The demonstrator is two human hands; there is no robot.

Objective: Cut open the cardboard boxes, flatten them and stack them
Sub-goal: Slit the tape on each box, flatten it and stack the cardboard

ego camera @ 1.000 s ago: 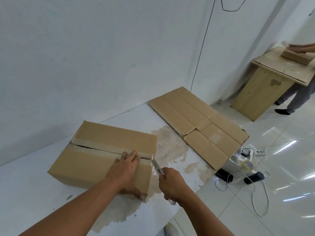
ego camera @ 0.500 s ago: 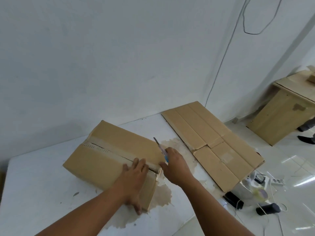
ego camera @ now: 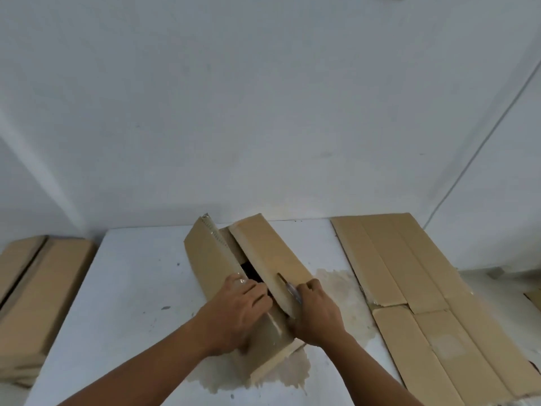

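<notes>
A brown cardboard box (ego camera: 272,256) lies on the white table (ego camera: 131,288), its long top seam split. The two top flaps stand apart with a dark gap between them. My left hand (ego camera: 237,312) grips the near end of the left flap (ego camera: 205,253), fingers curled into the gap. My right hand (ego camera: 316,312) holds a small utility knife (ego camera: 292,291) against the near end of the right flap, its blade lying on the cardboard. A flattened box (ego camera: 424,288) lies spread over the table's right end.
More cardboard boxes (ego camera: 35,294) sit off the table's left side. A brownish stain (ego camera: 342,294) marks the table around the box. A white wall rises right behind the table, with a thin cable (ego camera: 480,148) running down at the right.
The box's top seam has come open and the flaps have spread apart. My left hand moved from pressing the top to gripping the left flap. The view swung left; the wooden table is out of sight.
</notes>
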